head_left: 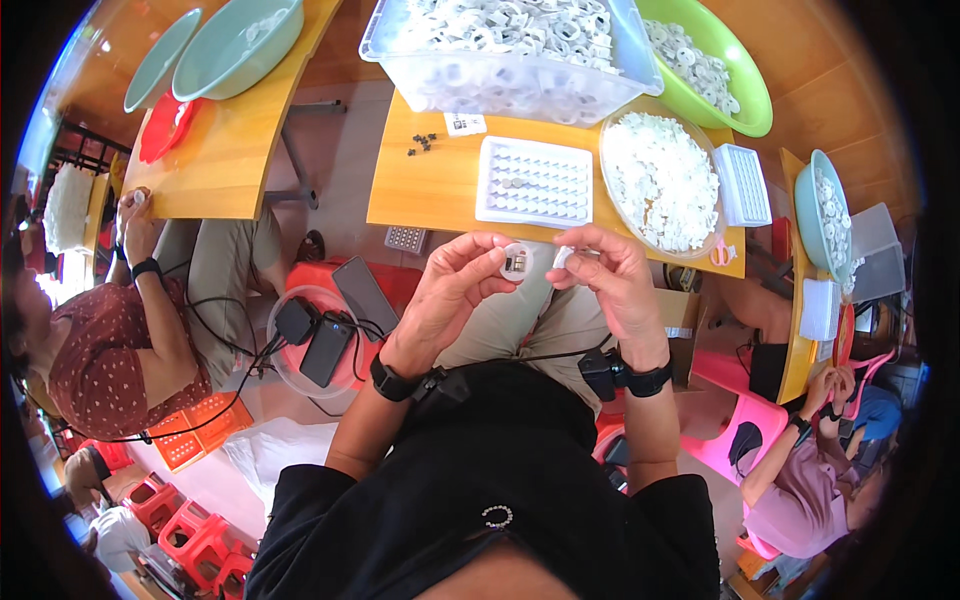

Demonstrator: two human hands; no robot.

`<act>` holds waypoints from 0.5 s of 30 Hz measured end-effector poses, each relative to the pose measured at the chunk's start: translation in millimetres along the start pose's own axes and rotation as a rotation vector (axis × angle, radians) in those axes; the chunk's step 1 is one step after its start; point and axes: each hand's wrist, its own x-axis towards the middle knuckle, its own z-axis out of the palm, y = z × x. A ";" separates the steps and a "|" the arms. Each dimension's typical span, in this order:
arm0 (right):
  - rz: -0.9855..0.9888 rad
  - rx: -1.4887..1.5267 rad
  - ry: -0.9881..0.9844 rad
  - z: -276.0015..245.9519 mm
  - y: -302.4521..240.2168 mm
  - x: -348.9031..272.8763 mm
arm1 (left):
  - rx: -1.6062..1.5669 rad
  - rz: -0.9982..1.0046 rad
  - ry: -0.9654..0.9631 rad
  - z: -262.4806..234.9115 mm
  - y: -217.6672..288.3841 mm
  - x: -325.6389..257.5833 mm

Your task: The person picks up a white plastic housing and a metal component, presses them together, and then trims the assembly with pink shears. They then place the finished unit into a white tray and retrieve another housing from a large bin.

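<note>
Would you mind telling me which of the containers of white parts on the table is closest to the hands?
The round clear bowl heaped with white rings, just beyond the right hand. The clear rectangular tub and the green basin sit farther back on the table.

Both arms come up from the bottom and bend at the elbows, so the two hands meet in the middle, above the lap. Each wrist has a black band on it. The left hand [452,290] is at 9 o'clock from the right hand, palm turned up a bit, and its thumb and fingers [478,246] are pinched shut on something small and round. The right hand [615,275] curls in from 3 o'clock, its fingers bent and pinched shut on something tiny. The fingertips of both hands are just beside each other.
</note>
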 end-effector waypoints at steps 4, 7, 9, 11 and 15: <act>-0.089 -0.114 0.069 12.4 0.5 -4.6 | -0.002 0.005 -0.002 1.9 0.9 -0.7; -0.159 -0.258 0.128 24.0 0.5 -9.0 | 0.022 0.014 0.005 2.7 0.1 -1.0; -0.201 -0.376 0.164 30.7 3.8 -9.0 | 0.037 0.019 0.004 3.5 -0.9 -0.3; -0.364 -0.544 0.164 35.3 11.5 -6.5 | 0.043 0.022 -0.010 2.8 -1.5 -0.2; -0.402 -0.709 0.188 42.5 7.1 -9.2 | 0.048 0.026 -0.014 0.0 -2.2 -0.7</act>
